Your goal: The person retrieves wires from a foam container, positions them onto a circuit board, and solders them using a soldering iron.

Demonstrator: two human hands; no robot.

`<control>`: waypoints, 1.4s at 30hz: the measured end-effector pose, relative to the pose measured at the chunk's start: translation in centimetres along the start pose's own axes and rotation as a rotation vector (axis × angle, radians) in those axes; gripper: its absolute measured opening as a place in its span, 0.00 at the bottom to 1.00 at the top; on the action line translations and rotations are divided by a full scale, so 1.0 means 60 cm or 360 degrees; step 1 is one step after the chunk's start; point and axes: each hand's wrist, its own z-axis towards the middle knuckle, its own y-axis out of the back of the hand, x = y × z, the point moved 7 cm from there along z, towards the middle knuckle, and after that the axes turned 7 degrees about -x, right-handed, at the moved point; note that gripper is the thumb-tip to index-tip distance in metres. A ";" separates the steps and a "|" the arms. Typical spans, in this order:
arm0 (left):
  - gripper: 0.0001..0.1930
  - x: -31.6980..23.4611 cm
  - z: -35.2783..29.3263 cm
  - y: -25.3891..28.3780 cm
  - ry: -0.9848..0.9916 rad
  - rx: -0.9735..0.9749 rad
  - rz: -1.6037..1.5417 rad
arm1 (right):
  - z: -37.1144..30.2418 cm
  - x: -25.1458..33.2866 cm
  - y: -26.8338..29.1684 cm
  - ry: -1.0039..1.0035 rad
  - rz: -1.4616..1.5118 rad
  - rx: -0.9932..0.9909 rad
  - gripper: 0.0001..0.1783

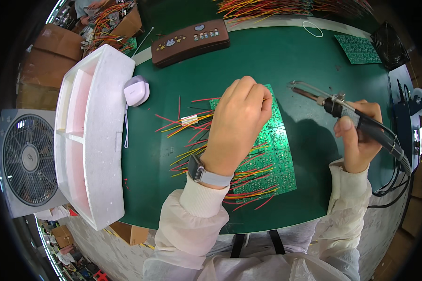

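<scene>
Panel (pixel 282 161): green, printed circuitry, lying on the green surface (pixel 147 154), in front of the person; partly hidden by the left arm. Wires (pixel 255 195): red, yellow and black, lying across the panel's near part and fanning out past its left side. Watch (pixel 196 168): grey strap, on the left wrist, over the panel's left side. Left hand (pixel 241 112): above the panel's far part, fingers curled in, thumb and forefinger drawn together; cannot tell what they pinch. Right hand (pixel 360 138): right of the panel, closed round the handle of a soldering iron (pixel 332 104), whose tip points leftward, apart from the panel. Foam box (pixel 105 136): white, compartmented, well left of the panel. Small case (pixel 136 92): lilac, between foam box and panel. Long case (pixel 191 44): brown, beyond the panel, to its left. Board (pixel 358 50): green, beyond the panel, to its right. Wire bundle (pixel 267 8): red and orange, farthest beyond the panel.
</scene>
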 end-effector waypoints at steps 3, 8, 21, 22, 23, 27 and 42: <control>0.07 -0.003 0.000 -0.002 -0.0024 -0.0012 0.0023 | 0.004 -0.010 0.002 -0.0228 0.0093 -0.0096 0.12; 0.06 -0.002 0.001 0.007 0.0000 -0.0023 -0.0016 | 0.008 -0.033 0.001 -0.0375 0.0209 -0.0286 0.11; 0.03 0.019 -0.062 0.159 0.0208 -0.0182 0.0225 | -0.031 -0.083 0.005 -0.0788 0.0679 -0.0557 0.18; 0.03 0.019 -0.075 0.185 0.0277 -0.0236 0.0236 | -0.029 -0.078 0.003 -0.0731 0.0671 -0.0506 0.18; 0.03 0.016 -0.085 0.211 0.0267 -0.0278 0.0265 | -0.027 -0.074 0.001 -0.0672 0.0651 -0.0463 0.17; 0.03 0.031 -0.124 0.327 0.0299 -0.0414 0.0539 | -0.026 -0.066 -0.002 -0.0472 0.0463 -0.0398 0.16; 0.11 0.506 -0.266 0.657 0.1400 -0.0349 0.0518 | -0.039 -0.064 0.014 -0.0282 0.0254 -0.0580 0.18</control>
